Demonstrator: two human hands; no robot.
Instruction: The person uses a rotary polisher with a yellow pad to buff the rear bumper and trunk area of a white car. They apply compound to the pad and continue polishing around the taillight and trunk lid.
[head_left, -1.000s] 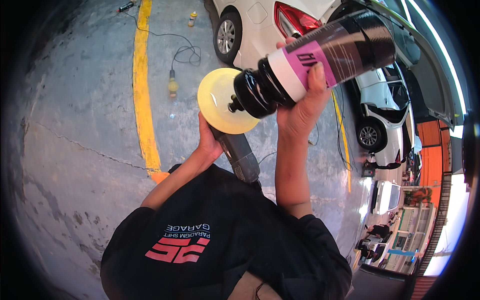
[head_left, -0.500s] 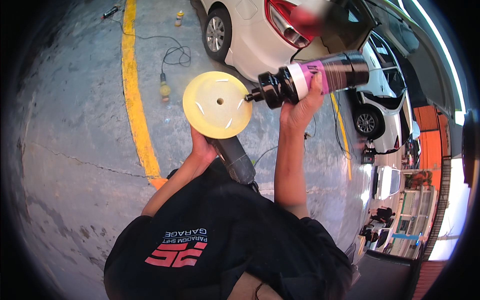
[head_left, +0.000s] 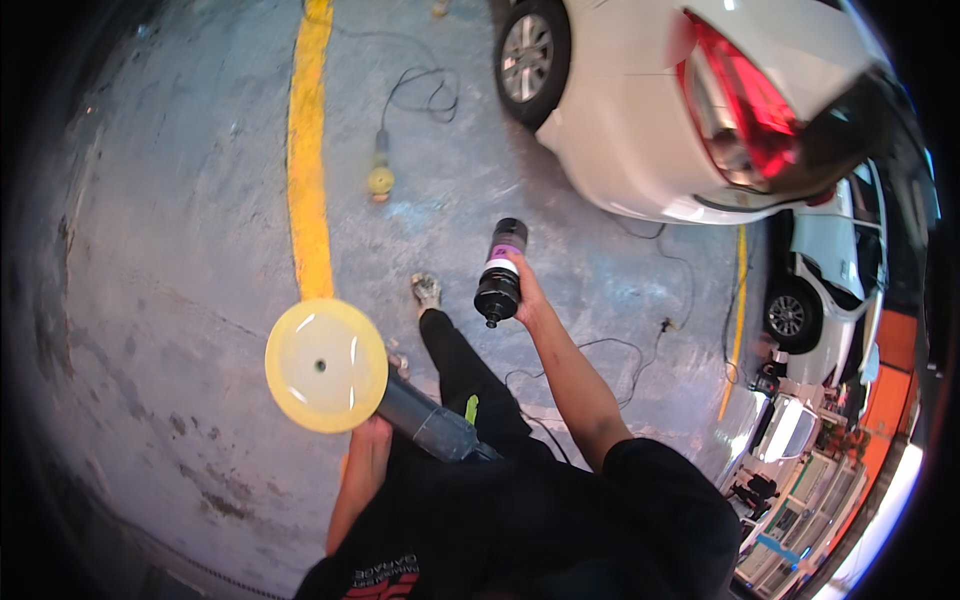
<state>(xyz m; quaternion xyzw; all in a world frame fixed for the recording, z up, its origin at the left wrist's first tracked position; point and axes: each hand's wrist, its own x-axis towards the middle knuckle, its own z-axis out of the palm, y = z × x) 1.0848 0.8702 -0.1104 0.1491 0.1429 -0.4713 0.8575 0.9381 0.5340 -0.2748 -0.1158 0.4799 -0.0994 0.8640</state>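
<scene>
Grasping a dark grey polisher (head_left: 412,412) in the left hand (head_left: 371,436), with a round yellow pad (head_left: 326,375), glossily streaked, facing the camera. Gripping a smaller black bottle (head_left: 500,268), banded purple and white, in the right hand (head_left: 530,293), apart from the pad. Counting one polisher, one pad, one bottle, three streaks (head_left: 353,351).

The bottle (head_left: 501,268) looks glossy plastic, the pad (head_left: 330,377) matt foam, the floor (head_left: 200,270) rough concrete.

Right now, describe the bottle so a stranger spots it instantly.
Start at the nearest white car, upper right. Below and left of it, the right hand holds the dark bottle. Its purple-and-white label sets it apart from the yellow pad.
</scene>
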